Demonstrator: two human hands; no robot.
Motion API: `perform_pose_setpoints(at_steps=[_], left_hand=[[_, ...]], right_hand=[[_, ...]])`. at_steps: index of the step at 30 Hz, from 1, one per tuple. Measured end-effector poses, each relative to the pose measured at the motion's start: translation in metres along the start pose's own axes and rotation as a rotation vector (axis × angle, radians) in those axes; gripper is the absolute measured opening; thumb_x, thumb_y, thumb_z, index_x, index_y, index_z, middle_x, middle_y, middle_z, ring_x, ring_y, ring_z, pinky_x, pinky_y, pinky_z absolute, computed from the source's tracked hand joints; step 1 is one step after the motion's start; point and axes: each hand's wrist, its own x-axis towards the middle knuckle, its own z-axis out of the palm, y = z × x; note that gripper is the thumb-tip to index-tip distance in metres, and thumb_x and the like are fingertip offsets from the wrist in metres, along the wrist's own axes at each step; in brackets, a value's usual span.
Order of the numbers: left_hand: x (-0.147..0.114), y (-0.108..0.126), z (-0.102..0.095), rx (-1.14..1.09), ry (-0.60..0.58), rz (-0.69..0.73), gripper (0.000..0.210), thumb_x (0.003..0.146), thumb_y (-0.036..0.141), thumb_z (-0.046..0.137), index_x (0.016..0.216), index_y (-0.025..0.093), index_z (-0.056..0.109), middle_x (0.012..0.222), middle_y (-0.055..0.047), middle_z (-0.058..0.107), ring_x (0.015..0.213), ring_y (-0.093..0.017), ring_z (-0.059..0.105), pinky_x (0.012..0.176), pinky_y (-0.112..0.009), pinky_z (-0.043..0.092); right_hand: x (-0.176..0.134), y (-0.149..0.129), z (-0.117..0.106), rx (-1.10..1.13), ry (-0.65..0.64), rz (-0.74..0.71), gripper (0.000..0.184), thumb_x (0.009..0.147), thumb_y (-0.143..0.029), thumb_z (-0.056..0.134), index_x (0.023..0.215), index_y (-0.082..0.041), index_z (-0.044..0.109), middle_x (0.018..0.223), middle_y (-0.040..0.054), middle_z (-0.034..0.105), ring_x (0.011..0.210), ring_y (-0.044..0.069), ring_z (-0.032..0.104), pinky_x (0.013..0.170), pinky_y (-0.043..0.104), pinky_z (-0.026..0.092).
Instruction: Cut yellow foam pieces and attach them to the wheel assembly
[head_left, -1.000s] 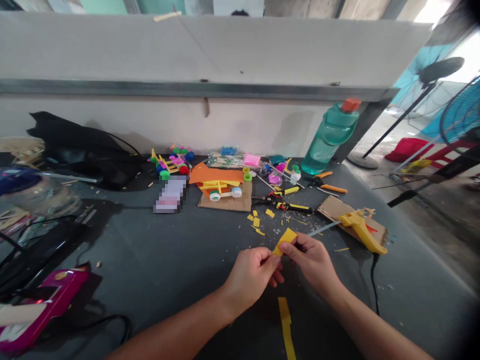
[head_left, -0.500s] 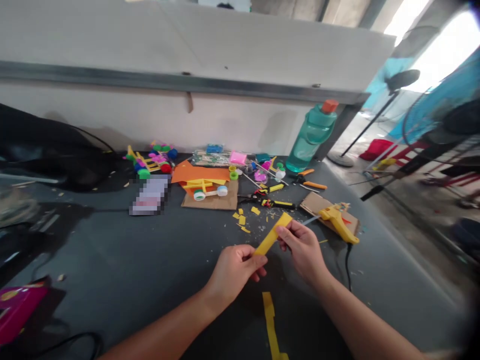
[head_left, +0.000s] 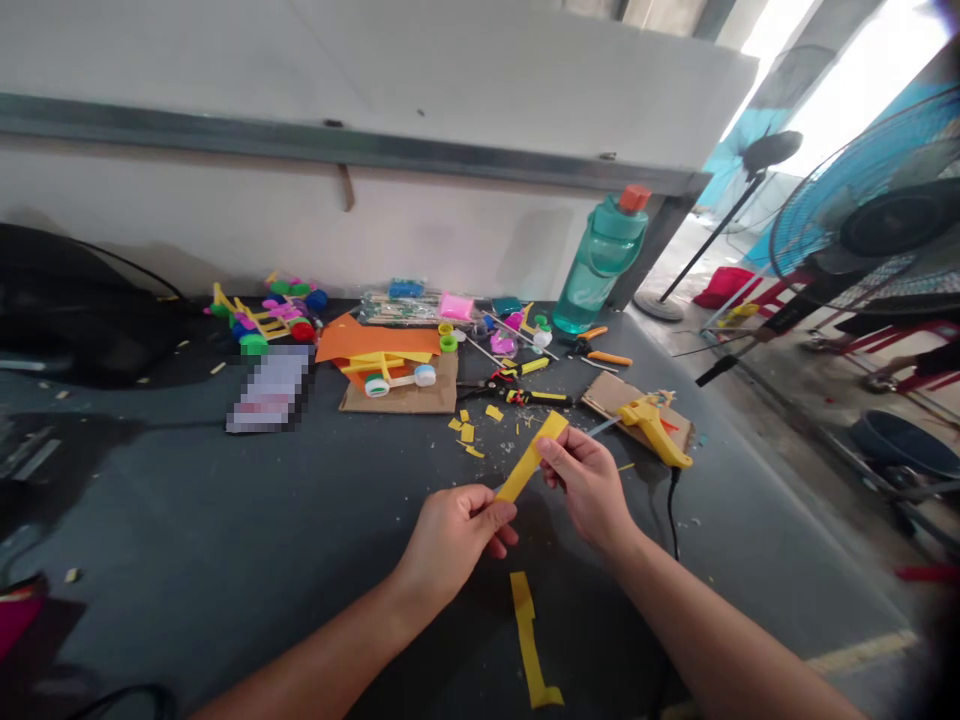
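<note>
A flat yellow strip [head_left: 517, 474], looking like paper or foam sheet, slants up to the right between my two hands. My left hand [head_left: 465, 525] pinches its lower end between thumb and fingers. Near the upper end, my right hand [head_left: 585, 475] grips its edge. A thin pale edge shows along the strip; I cannot make out what it is. Below my hands, a longer yellow offcut [head_left: 527, 645] with a hooked end lies on the dark table [head_left: 315, 560]. Small yellow scraps [head_left: 467, 432] are scattered just beyond the strip.
A yellow glue gun [head_left: 654, 430] rests on cardboard at right, its cord trailing forward. Behind are pliers [head_left: 540, 398], orange-handled cutters [head_left: 609, 358], a teal bottle [head_left: 600, 265], an orange sheet [head_left: 360, 340] and a phone-like blurred rectangle [head_left: 270, 388]. A fan [head_left: 885, 215] stands beyond the table.
The camera view has shifted, so the table's contents appear further left and more of the fan shows. Both hands keep their hold on the yellow strip.
</note>
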Motion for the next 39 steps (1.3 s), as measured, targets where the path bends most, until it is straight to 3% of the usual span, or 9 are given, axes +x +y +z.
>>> perform_pose_setpoints(at_steps=[11, 17, 24, 31, 39], left_hand=[[-0.003, -0.006, 0.0, 0.056, -0.069, 0.089, 0.033, 0.087, 0.041, 0.047, 0.072, 0.016, 0.06, 0.065, -0.003, 0.069, 0.052, -0.012, 0.061, 0.053, -0.022, 0.045], [-0.001, -0.006, -0.003, -0.016, -0.153, 0.036, 0.03, 0.087, 0.037, 0.047, 0.072, 0.014, 0.06, 0.063, -0.004, 0.067, 0.052, -0.012, 0.059, 0.052, -0.023, 0.045], [0.003, -0.009, -0.004, -0.112, -0.166, 0.115, 0.024, 0.085, 0.035, 0.053, 0.091, 0.014, 0.062, 0.083, -0.005, 0.069, 0.07, -0.014, 0.062, 0.067, -0.027, 0.05], [0.0, -0.005, 0.003, -0.099, -0.114, 0.078, 0.03, 0.087, 0.039, 0.048, 0.078, 0.013, 0.061, 0.065, -0.003, 0.066, 0.051, -0.011, 0.058, 0.052, -0.023, 0.046], [-0.001, 0.001, 0.001, -0.15, -0.105, -0.004, 0.023, 0.083, 0.031, 0.054, 0.074, 0.013, 0.063, 0.061, -0.003, 0.067, 0.046, -0.01, 0.058, 0.047, -0.021, 0.044]], right_hand=[[-0.001, 0.004, 0.001, 0.008, 0.001, 0.0, 0.032, 0.076, -0.038, 0.07, 0.062, -0.018, 0.05, 0.053, -0.0062, 0.046, 0.047, 0.007, 0.038, 0.045, 0.02, 0.03], [-0.003, 0.003, 0.0, -0.066, -0.037, -0.061, 0.029, 0.079, -0.037, 0.066, 0.064, -0.018, 0.05, 0.054, -0.006, 0.046, 0.047, 0.008, 0.038, 0.045, 0.021, 0.031], [-0.013, -0.001, 0.007, -0.173, -0.112, -0.042, 0.028, 0.079, -0.038, 0.064, 0.065, -0.019, 0.049, 0.053, -0.0055, 0.047, 0.047, 0.009, 0.041, 0.045, 0.022, 0.033], [-0.015, 0.003, 0.01, -0.192, -0.116, -0.054, 0.028, 0.08, -0.038, 0.063, 0.065, -0.019, 0.049, 0.054, -0.0057, 0.046, 0.047, 0.009, 0.041, 0.044, 0.021, 0.033], [-0.014, 0.004, 0.011, -0.126, -0.121, -0.028, 0.029, 0.08, -0.043, 0.063, 0.068, -0.019, 0.052, 0.055, -0.0044, 0.05, 0.046, 0.009, 0.046, 0.045, 0.022, 0.037]])
